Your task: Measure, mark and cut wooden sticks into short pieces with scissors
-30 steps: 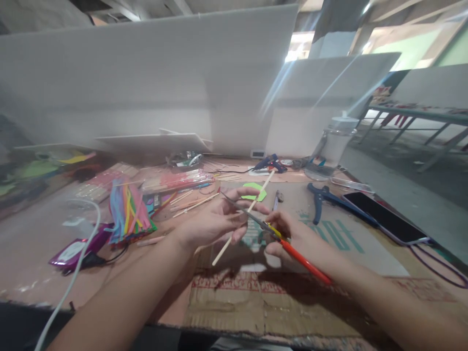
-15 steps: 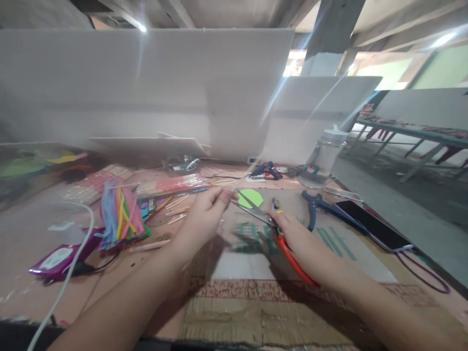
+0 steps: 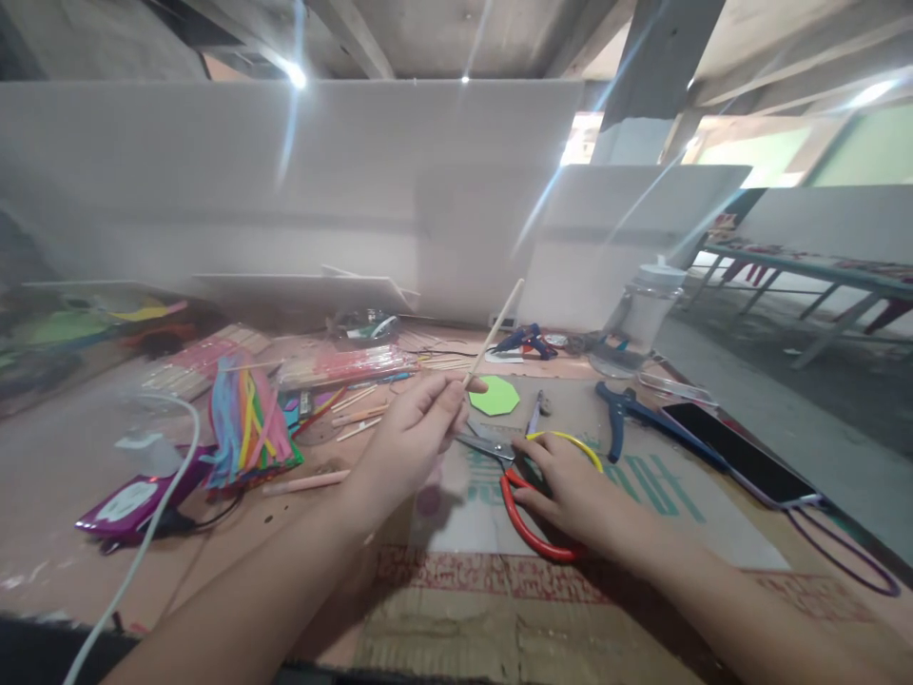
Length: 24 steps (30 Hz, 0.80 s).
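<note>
My left hand (image 3: 428, 414) pinches a thin wooden stick (image 3: 495, 328), which points up and away to the right. Scissors (image 3: 505, 451) with one red and one yellow handle are in my right hand (image 3: 560, 480), its fingers at the handles. Their blades point left, just below my left hand, whose fingers hide the tips' surroundings. Beyond the scissors, a lime-green paper octagon (image 3: 495, 396) lies on the cardboard (image 3: 456, 618), touched by neither hand.
Coloured pipe cleaners (image 3: 249, 423) and a purple pouch (image 3: 128, 509) with a white cable lie left. Packs of sticks (image 3: 349, 363) and a blue glue gun (image 3: 528, 341) are at the back. A water bottle (image 3: 634, 319), a dark blue tool (image 3: 660, 419) and a phone (image 3: 738, 452) stand or lie right.
The wooden stick now rises clear above my left hand. My right hand has lowered the scissors, spread their handles and moved the blades below the left hand. The view has shifted slightly.
</note>
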Each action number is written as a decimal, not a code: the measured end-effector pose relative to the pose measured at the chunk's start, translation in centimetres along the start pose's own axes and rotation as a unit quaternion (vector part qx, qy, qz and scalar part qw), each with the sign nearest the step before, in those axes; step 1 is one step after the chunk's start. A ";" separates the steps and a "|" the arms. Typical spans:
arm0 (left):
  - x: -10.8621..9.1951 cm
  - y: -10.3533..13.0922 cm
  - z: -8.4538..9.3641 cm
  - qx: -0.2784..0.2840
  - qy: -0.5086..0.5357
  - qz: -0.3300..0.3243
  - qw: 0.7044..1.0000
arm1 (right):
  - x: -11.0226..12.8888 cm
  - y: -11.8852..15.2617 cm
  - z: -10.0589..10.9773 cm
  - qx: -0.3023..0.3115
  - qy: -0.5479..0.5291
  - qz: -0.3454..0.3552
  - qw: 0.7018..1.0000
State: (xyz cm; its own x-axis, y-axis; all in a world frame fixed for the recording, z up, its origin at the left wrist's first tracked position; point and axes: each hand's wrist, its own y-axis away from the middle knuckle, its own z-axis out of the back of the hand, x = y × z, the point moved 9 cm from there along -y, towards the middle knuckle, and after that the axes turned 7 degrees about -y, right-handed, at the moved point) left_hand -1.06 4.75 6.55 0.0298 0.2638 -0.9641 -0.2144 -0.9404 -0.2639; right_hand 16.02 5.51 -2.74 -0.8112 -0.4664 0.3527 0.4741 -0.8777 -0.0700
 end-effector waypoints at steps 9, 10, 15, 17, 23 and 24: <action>0.1 0.6 -1.1 0.031 -0.272 -0.052 0.960 | 5.1 4.7 10.2 -0.362 0.143 0.274 0.879; 0.0 0.6 -1.4 0.044 -0.294 -0.055 0.953 | 5.7 5.2 10.4 -0.373 0.169 0.293 0.864; 0.2 0.9 -2.6 0.102 -0.347 -0.038 0.932 | 7.8 6.6 9.7 -0.378 0.241 0.345 0.825; 0.8 1.1 -3.0 0.131 -0.361 -0.018 0.923 | 8.6 7.1 9.7 -0.384 0.258 0.362 0.809; 1.1 1.6 -4.2 0.175 -0.390 -0.057 0.902 | 9.7 5.1 9.3 -0.272 0.311 0.354 0.839; 0.9 1.7 -4.4 0.171 -0.410 -0.081 0.892 | 9.7 4.9 9.3 -0.268 0.315 0.347 0.842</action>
State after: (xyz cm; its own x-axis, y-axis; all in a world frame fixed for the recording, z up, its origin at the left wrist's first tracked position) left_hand 2.92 2.44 5.12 -0.6066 0.5899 -0.5329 -0.5616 -0.7925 -0.2379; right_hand 13.67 -2.33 9.00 -0.5026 -0.7051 -0.5002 0.8235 -0.2145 -0.5252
